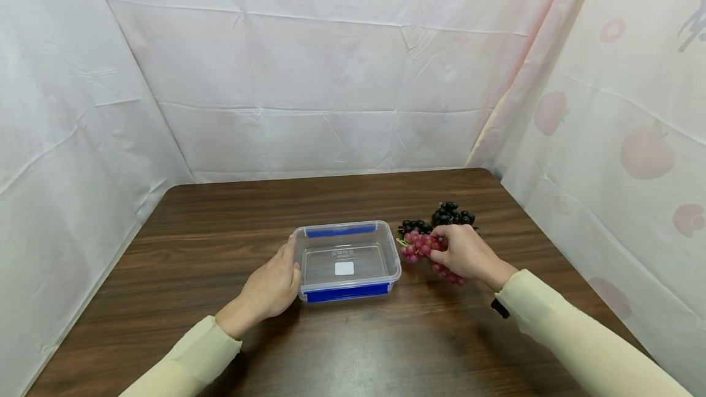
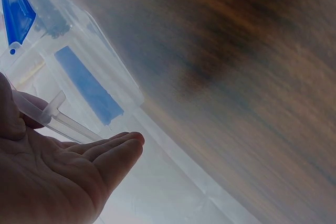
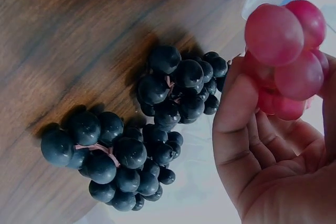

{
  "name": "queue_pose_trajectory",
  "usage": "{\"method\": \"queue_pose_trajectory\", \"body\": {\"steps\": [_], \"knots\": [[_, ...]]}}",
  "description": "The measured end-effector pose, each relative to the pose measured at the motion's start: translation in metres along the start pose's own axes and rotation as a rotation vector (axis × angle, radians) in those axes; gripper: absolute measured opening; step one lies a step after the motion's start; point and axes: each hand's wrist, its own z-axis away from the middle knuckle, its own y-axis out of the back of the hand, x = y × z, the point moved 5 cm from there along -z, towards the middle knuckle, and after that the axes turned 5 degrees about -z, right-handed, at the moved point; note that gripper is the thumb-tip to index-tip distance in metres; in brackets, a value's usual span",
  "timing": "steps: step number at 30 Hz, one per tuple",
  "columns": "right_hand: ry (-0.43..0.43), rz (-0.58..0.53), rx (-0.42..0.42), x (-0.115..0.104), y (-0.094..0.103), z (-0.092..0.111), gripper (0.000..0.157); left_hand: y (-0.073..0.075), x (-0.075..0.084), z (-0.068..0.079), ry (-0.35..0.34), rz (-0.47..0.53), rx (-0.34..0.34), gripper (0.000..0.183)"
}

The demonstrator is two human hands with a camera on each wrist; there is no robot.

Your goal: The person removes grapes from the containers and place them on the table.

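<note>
A clear plastic food container [image 1: 368, 262] with blue side latches stands without a lid on the table. My left hand [image 1: 273, 283] grips its left wall; in the left wrist view the rim runs between the thumb and the fingers [image 2: 118, 161]. To the right of the container, my right hand [image 1: 466, 251] holds a bunch of red grapes [image 1: 417, 245] between thumb and fingers. Part of that bunch hangs below the hand in the head view. Two bunches of black grapes [image 3: 118, 156] lie on the table beside the right hand, partly hidden by it in the head view.
The dark wooden table [image 1: 242, 207] has its far edge just beyond the grapes and container. Pale fabric curtains [image 1: 331, 78] enclose the back and both sides. A white label [image 1: 344, 268] shows at the container's bottom.
</note>
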Motion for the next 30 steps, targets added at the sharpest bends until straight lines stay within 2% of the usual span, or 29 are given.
{"method": "queue_pose_trajectory", "body": {"steps": [7, 13, 25, 30], "knots": [[-0.003, -0.013, -0.02, 0.002, -0.003, 0.003, 0.026, -0.001, 0.001, 0.0, -0.008, 0.001, -0.003, 0.063], [-0.005, -0.029, -0.03, 0.005, -0.007, 0.005, 0.021, -0.001, 0.001, 0.0, -0.006, -0.002, -0.006, 0.062], [-0.017, -0.019, -0.049, 0.006, -0.011, 0.011, 0.031, 0.0, 0.001, 0.0, -0.01, 0.0, 0.002, 0.062], [-0.016, -0.019, -0.056, 0.007, -0.014, 0.012, 0.027, 0.0, 0.001, 0.0, -0.007, 0.002, -0.004, 0.062]]}}
